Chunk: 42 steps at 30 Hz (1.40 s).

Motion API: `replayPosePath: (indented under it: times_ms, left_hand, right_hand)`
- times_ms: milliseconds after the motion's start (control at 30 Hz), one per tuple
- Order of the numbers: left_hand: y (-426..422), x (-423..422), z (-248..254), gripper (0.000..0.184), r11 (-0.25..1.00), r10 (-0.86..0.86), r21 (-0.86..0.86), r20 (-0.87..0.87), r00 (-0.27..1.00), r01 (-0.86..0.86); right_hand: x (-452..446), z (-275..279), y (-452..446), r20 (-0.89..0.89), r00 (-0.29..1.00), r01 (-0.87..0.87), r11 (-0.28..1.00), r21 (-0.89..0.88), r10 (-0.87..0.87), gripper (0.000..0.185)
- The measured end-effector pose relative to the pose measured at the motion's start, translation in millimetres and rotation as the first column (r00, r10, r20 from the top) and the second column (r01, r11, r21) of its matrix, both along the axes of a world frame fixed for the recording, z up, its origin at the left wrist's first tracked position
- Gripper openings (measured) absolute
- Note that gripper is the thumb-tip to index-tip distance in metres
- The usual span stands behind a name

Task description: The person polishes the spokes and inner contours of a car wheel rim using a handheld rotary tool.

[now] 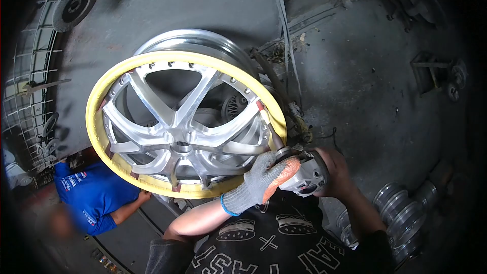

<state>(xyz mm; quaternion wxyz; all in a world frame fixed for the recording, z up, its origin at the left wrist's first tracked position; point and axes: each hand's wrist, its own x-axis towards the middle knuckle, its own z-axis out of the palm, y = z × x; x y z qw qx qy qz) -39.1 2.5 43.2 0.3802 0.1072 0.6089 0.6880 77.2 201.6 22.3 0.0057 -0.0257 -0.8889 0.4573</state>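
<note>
A silver multi-spoke alloy wheel rim point(172, 116) stands tilted before me, its outer lip covered in yellow tape point(95, 106). My left hand point(261, 182), in a grey knit glove with an orange palm, is closed around the front of a handheld power grinder point(307, 175). Partly hidden behind the grinder's body, my right hand point(332, 172) grips its rear. From the tool a long spindle point(274, 134) reaches to a reddish tip point(260, 105) beside a spoke's outer end, near the taped lip. Whether the tip touches the metal, I cannot tell.
At left, a person in a blue shirt point(96, 198) has a hand point(145, 196) close to the rim's lower edge. Several shiny rims point(395, 208) are stacked at lower right. A wire rack point(38, 61) with a round wheel point(76, 5) stands upper left. Cables point(284, 15) hang behind.
</note>
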Motion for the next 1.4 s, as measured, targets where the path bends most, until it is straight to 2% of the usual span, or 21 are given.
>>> replayPosePath:
  times_ms: [33, 67, 133, 167, 233, 367, 400, 433, 467, 500, 567, 667, 700, 767, 900, 933, 1033, 1067, 1167, 1367, 1400]
  left_hand:
    - [-0.4, -0.7, -1.2, 0.021, 0.999, 0.031, 0.042, -0.005, 1.000, -0.031]
    - [-9.0, -4.7, -5.5, 0.017, 0.988, -0.135, -0.095, -0.112, 0.985, 0.124]
    - [-23.0, -3.5, -19.6, 0.013, 0.936, -0.305, -0.243, -0.192, 0.933, 0.256]
    - [-27.3, -0.7, -23.1, 0.026, 0.954, -0.245, -0.150, 0.103, 0.964, 0.258]
    - [-34.5, 5.0, -27.4, 0.047, 0.971, -0.190, -0.059, 0.394, 0.899, 0.231]
    - [-29.3, -5.2, 0.0, 0.048, 0.975, -0.162, -0.057, 0.475, 0.865, 0.214]
    - [-32.3, -6.1, -7.2, 0.048, 0.931, -0.327, -0.138, 0.103, 0.940, 0.339]
    - [-35.7, -5.8, -16.1, 0.048, 0.872, -0.478, -0.262, -0.268, 0.836, 0.415]
    - [-38.8, -1.2, -30.6, 0.048, 0.872, -0.477, -0.261, -0.267, 0.838, 0.413]
    - [-36.4, 2.1, -42.2, 0.047, 0.918, -0.395, -0.208, -0.415, 0.819, 0.338]
    - [-35.3, -0.9, -46.4, 0.046, 0.953, -0.300, -0.139, -0.551, 0.779, 0.268]
    - [-29.7, -14.8, -33.4, 0.047, 0.840, -0.543, -0.292, -0.468, 0.697, 0.458]
    - [-28.8, -6.8, -33.2, 0.048, 0.921, -0.378, -0.122, -0.054, 0.924, 0.370]
    - [-33.5, 2.4, -29.2, 0.049, 0.980, -0.173, -0.020, 0.402, 0.899, 0.197]
    - [-42.4, -4.1, -14.3, 0.059, 0.945, -0.288, -0.097, 0.208, 0.935, 0.313]
    - [-39.7, -5.2, -10.5, 0.061, 0.943, -0.306, -0.114, 0.078, 0.949, 0.313]
    - [-37.1, 1.1, -16.7, 0.064, 0.991, -0.050, -0.083, 0.476, 0.878, 0.101]
    - [-36.6, -4.4, -17.9, 0.050, 0.989, -0.082, -0.064, 0.519, 0.851, 0.134]
    - [-36.4, -5.3, -29.7, 0.037, 0.994, -0.111, 0.044, 0.517, 0.849, 0.104]
    - [-34.6, -8.7, -40.4, 0.037, 0.998, 0.004, -0.055, 0.629, 0.777, 0.039]
    - [-36.2, -11.9, -42.8, 0.037, 0.990, -0.079, -0.057, 0.519, 0.851, 0.127]
  right_hand:
    - [0.9, -0.2, 0.7, -0.005, 1.000, 0.001, 1.000, 0.011, -0.001, 0.095]
    - [1.0, 0.3, 0.9, -0.002, 1.000, 0.000, 1.000, 0.012, 0.000, 0.095]
    - [-0.3, 1.6, 0.4, -0.051, 0.999, -0.011, 1.000, 0.014, 0.011, 0.095]
    - [-0.9, 3.9, -0.7, -0.050, 0.999, -0.012, 1.000, 0.014, 0.013, 0.095]
    - [-2.3, 12.0, -2.8, 0.062, 0.996, -0.064, 0.997, -0.032, 0.066, 0.094]
    - [-7.5, 24.4, -3.3, 0.098, 0.991, -0.085, 0.995, -0.058, 0.091, 0.094]
    - [-7.4, 26.4, -2.9, 0.064, 0.996, -0.061, 0.998, -0.023, 0.063, 0.095]
    - [-6.9, 27.4, -2.5, 0.030, 0.999, -0.035, 0.999, 0.013, 0.035, 0.096]
    - [-6.4, 27.5, -1.0, 0.031, 0.999, -0.037, 0.999, 0.013, 0.037, 0.096]
    - [-6.2, 27.4, 1.3, 0.024, 0.999, -0.029, 0.999, 0.044, 0.028, 0.098]
    - [-7.9, 29.2, 3.5, 0.016, 1.000, -0.020, 0.997, 0.078, 0.019, 0.099]
    - [-13.9, 37.5, 6.5, 0.101, 0.995, -0.026, 0.998, 0.054, 0.021, 0.100]
    - [-17.2, 41.4, 7.1, 0.098, 0.994, -0.046, 0.997, 0.060, 0.040, 0.099]
    - [-22.9, 47.9, 6.8, 0.095, 0.994, -0.068, 0.996, 0.065, 0.062, 0.098]
    - [-24.5, 50.9, 4.1, 0.070, 0.988, -0.139, 0.988, 0.066, 0.134, 0.095]
    - [-23.5, 50.2, 2.4, 0.076, 0.989, -0.136, 0.988, 0.069, 0.130, 0.094]
    - [-24.8, 56.3, 1.0, 0.079, 0.993, -0.093, 0.988, 0.127, 0.084, 0.092]
    - [-27.2, 59.5, 1.3, 0.082, 0.993, -0.094, 0.987, 0.130, 0.083, 0.092]
    - [-34.7, 64.7, 0.6, 0.067, 0.995, -0.083, 0.987, 0.134, 0.075, 0.087]
    - [-38.5, 66.4, -5.5, 0.058, 0.998, -0.031, 0.987, 0.156, 0.022, 0.081]
    - [-38.8, 65.5, -6.5, 0.057, 0.998, -0.023, 0.989, 0.149, 0.015, 0.080]
